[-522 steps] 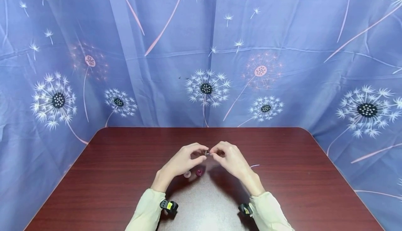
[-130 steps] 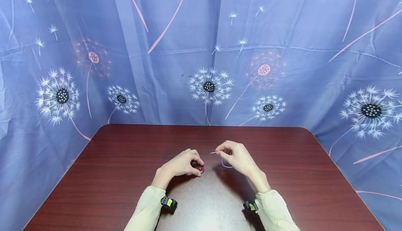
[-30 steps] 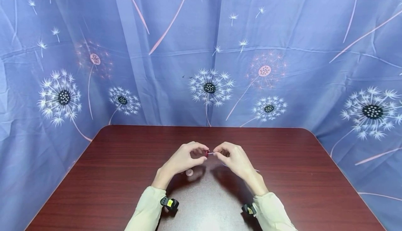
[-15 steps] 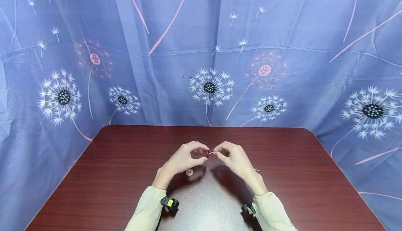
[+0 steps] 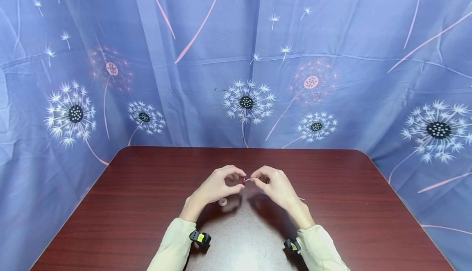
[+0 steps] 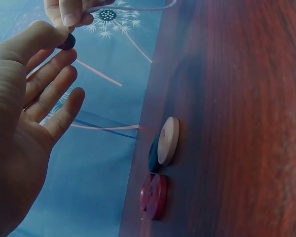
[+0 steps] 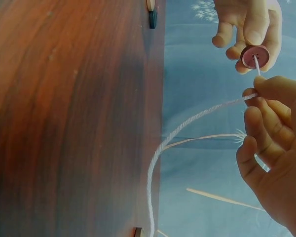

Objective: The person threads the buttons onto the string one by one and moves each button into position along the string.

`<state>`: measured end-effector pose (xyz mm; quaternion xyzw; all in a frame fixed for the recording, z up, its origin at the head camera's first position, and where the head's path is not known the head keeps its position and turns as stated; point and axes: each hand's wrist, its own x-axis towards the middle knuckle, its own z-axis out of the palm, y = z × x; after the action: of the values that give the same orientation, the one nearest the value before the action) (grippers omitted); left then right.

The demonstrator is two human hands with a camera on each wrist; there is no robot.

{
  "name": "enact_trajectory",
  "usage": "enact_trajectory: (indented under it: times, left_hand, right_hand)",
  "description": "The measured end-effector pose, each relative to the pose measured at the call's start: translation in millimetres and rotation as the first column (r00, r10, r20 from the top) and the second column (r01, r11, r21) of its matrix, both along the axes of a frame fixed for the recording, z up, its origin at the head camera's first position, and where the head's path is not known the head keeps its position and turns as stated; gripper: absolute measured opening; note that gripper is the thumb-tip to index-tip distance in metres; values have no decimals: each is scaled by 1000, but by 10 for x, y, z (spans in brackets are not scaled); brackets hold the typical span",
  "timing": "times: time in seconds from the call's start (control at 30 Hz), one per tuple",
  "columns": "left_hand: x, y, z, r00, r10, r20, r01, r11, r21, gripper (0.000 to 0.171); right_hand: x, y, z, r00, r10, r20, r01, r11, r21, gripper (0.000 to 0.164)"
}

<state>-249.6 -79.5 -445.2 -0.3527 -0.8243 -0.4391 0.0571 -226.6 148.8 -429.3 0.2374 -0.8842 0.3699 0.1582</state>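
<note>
In the head view my left hand (image 5: 216,187) is raised over the table, pinching a dark red button (image 7: 255,57) by its edge between thumb and fingers. That button's face with its small holes turns toward my right hand (image 5: 274,187). My right thumb and fingertip pinch a pale twisted cord (image 7: 187,120) near its end. The short end of the cord reaches the holes in the middle of the button. Beyond the right fingers, the rest of the cord curves down toward the table. Seen from the left wrist, the held button looks nearly black.
A beige button (image 6: 168,140) is on the brown table (image 5: 147,222) beneath my left hand. Beside it in the left wrist view are a dark teal button (image 6: 153,155) and red buttons (image 6: 157,197). A blue dandelion-print cloth (image 5: 199,111) hangs around the table.
Some seconds ago my left hand was down at the red button on the table; now it holds it up against the cord end. Over the last second both hands have stayed almost still.
</note>
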Motion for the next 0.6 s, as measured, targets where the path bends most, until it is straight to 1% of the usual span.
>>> enact_trajectory:
  times: [0.27,0.5,0.6]
  left_hand:
    - [-5,-6,-4,1000,15,19,-15,1000,1,28]
    - [-4,-7,-12,999,33,2,-33,999,0,28]
    - [-4,-5,-11,999,41,7,-41,999,-7,28]
  right_hand:
    - [1,-3,13,999,-8,-34,7,1000,-16,8]
    - [-3,-4,4,997,2,-77,-4,1000,-19,10]
    - [-3,-7,0,997,5,-79,-6,1000,-20,10]
